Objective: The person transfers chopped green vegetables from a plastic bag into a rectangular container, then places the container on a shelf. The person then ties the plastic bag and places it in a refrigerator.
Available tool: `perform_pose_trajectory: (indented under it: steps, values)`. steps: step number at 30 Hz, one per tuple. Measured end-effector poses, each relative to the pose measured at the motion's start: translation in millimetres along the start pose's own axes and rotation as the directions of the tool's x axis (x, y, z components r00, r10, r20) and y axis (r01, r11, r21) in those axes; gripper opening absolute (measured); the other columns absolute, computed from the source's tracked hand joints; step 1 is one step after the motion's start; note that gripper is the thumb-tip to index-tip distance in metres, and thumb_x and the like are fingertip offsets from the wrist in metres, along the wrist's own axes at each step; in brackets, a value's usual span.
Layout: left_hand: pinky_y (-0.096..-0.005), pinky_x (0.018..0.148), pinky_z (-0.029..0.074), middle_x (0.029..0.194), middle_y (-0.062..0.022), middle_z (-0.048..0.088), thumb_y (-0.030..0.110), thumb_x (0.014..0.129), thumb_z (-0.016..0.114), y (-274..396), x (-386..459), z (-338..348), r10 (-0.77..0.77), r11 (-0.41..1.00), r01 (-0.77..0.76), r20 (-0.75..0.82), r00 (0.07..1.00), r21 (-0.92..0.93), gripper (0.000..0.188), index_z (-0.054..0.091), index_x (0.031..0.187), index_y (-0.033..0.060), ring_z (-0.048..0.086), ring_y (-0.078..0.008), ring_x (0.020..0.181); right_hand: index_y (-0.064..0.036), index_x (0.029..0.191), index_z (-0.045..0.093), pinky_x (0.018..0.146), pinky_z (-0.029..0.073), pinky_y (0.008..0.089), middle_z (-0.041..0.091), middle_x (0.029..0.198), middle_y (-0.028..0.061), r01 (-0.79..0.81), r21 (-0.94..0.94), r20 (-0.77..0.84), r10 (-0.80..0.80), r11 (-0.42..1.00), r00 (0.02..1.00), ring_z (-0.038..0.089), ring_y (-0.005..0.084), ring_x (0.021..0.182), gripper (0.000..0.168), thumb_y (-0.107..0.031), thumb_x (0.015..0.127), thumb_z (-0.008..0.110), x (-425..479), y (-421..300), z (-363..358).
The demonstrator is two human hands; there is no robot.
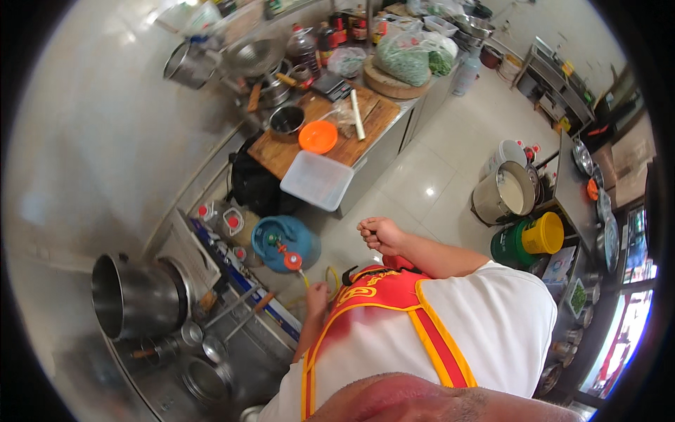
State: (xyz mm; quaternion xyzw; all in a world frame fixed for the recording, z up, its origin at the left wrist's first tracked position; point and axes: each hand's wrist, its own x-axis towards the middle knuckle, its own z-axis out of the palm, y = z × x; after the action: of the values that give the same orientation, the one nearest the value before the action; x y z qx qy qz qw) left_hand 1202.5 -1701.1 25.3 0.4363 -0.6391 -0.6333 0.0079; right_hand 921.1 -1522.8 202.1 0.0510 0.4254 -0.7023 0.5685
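Observation:
My right hand (384, 236) is raised in front of the apron, its fingers curled into a loose fist with nothing visible in it. Lower and to the left, my left hand (317, 295) hangs beside the red apron (393, 290), its fingers mostly hidden from me. Close to it runs a yellow hose (332, 274). A blue gas cylinder (311, 243) with an orange-red regulator (292, 260) stands on the floor past this hand. Ahead, a translucent plastic lid or tray (317, 181) overhangs the corner of a wooden board (377, 113), near an orange bowl (318, 136).
At left, a deep steel pot (140, 298) and ladles (214, 348) sit on the steel stove. Bagged greens (403, 60) rest on a round chopping block (393, 87). To the right stand a large pot of whitish liquid (510, 192) and a yellow bucket (543, 233).

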Motion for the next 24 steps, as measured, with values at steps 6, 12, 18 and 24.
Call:
perform_pose_trajectory:
  steps: [6,12,18,24]
  values:
    - [-0.0382,0.072,0.053,0.081,-0.0121,0.074,0.025,0.095,0.065,50.9,74.6,125.1,0.127,0.912,-0.179,0.162,0.979,0.368,0.029,0.075,0.094,-0.0024,0.068,-0.0215,0.075,-0.006,0.099,0.059,0.046,0.029,0.0251,0.05,0.072,-0.0021,0.126,-0.049,-0.227,-0.133,0.991,0.965,0.034,0.0073,0.052,0.014,-0.015,0.106,0.05,-13.6,-94.5,-147.8]
    - [-0.0367,0.079,0.056,0.095,-0.0181,0.077,0.028,0.096,0.069,141.9,89.8,249.2,0.09,0.881,-0.191,0.243,0.966,0.433,0.031,0.076,0.107,0.0004,0.075,-0.0273,0.086,-0.003,0.095,0.061,0.045,0.034,0.0264,0.054,0.071,0.0007,0.214,-0.117,-0.322,-0.241,0.97,0.916,0.041,0.0092,0.05,0.018,-0.016,0.104,0.053,-16.9,-218.3,-281.7]
    - [-0.0374,0.079,0.057,0.096,-0.0179,0.078,0.025,0.096,0.069,142.4,130.4,256.6,0.088,0.92,-0.108,0.071,0.994,0.378,0.03,0.075,0.111,0.0006,0.075,-0.027,0.088,-0.007,0.08,0.061,0.046,0.035,0.0288,0.053,0.062,-0.0007,0.498,-0.691,-0.119,-0.763,0.523,0.636,0.045,0.0093,0.049,0.029,-0.023,0.104,0.058,52.3,-494.5,-263.5]
    - [-0.0389,0.077,0.057,0.099,-0.0164,0.078,0.034,0.095,0.067,72.1,211.5,259.4,-0.388,0.734,0.169,0.201,0.9,0.658,0.037,0.075,0.117,0.0051,0.075,-0.0268,0.089,-0.009,0.097,0.081,0.078,0.058,0.0421,0.078,0.085,0.0131,0.102,-0.987,0.158,-0.835,-0.123,0.526,0.074,0.0309,0.079,0.021,-0.02,0.088,0.067,223.6,-730.5,-293.0]
